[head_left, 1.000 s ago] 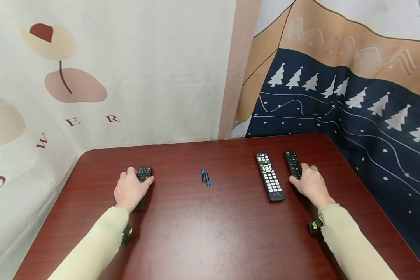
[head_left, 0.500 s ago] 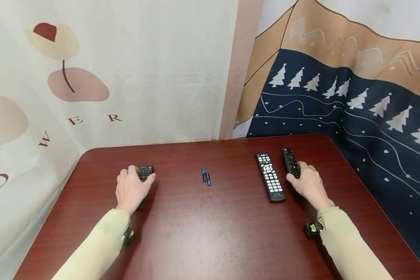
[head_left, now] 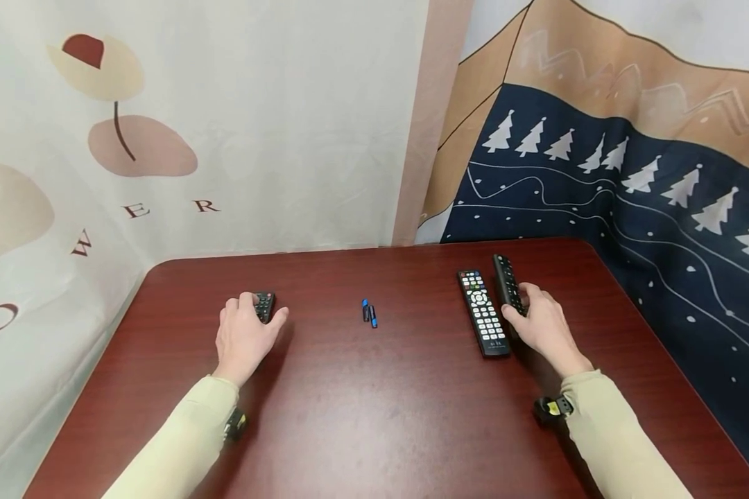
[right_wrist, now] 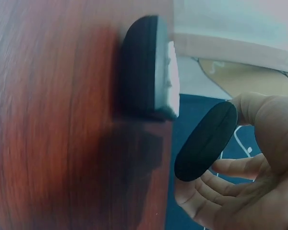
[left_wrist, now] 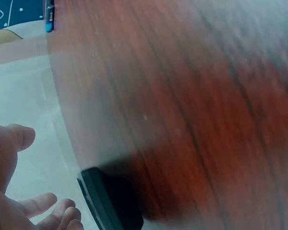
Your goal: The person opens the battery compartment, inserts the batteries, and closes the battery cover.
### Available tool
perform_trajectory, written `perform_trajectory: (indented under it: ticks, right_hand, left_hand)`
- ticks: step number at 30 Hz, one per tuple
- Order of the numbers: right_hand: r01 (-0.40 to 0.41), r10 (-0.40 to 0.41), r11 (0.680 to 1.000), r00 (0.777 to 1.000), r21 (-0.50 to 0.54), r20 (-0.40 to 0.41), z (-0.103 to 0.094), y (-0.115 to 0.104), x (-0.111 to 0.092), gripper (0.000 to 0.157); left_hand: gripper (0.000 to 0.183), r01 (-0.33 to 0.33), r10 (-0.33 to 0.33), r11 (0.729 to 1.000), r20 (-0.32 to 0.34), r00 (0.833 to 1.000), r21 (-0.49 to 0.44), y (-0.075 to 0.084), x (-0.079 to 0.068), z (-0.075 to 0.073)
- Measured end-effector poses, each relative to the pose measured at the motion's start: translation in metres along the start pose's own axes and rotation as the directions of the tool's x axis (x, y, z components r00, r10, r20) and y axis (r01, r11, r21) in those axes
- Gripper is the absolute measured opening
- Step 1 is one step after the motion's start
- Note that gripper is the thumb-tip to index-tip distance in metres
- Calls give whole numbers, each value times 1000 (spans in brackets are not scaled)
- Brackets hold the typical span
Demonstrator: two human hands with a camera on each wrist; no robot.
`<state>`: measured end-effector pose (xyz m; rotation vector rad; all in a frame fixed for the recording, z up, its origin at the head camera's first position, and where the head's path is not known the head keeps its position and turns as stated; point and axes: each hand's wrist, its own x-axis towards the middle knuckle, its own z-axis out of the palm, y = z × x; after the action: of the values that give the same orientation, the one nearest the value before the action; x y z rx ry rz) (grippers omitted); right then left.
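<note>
My left hand (head_left: 245,341) hovers over a small black remote control (head_left: 265,307), which lies on the table at the left. In the left wrist view its thumb and fingers are spread apart, clear of that remote's end (left_wrist: 110,203). At the right, my right hand (head_left: 546,330) pinches a slim black remote control (head_left: 507,281) between thumb and fingers. The right wrist view has this slim remote (right_wrist: 206,141) raised off the tabletop and tilted. Just left of it lies a larger black remote control with white buttons (head_left: 483,315). Two blue-and-black batteries (head_left: 373,317) lie mid-table.
The reddish-brown wooden table (head_left: 374,409) has its far edge against a white printed curtain (head_left: 299,138). A dark blue curtain with white trees (head_left: 661,229) hangs along the right side. Each wrist carries a small black camera (head_left: 236,423).
My right hand has moved left with the slim remote, closer to the white-buttoned one. My left hand has come off the small remote and shifted slightly right.
</note>
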<state>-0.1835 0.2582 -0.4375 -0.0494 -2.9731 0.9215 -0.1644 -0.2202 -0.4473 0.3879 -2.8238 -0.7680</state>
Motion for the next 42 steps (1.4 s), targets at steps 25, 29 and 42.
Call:
perform_trajectory:
  ticks: [25,29,42]
  right_hand:
    - [119,-128,938,992,326,8,24,-25,-11,47]
    - [111,-140,890,989,442,35,27,-30,-13,48]
    - [18,-130,782,982,623,136,35,-47,-16,60]
  left_hand:
    - [55,-127,131,985,33,991,-117,33,-19,15]
    - [55,-139,144,981,33,989,-137,39,-22,18]
    - [50,-184,192,964,27,981,-192,57,-36,23]
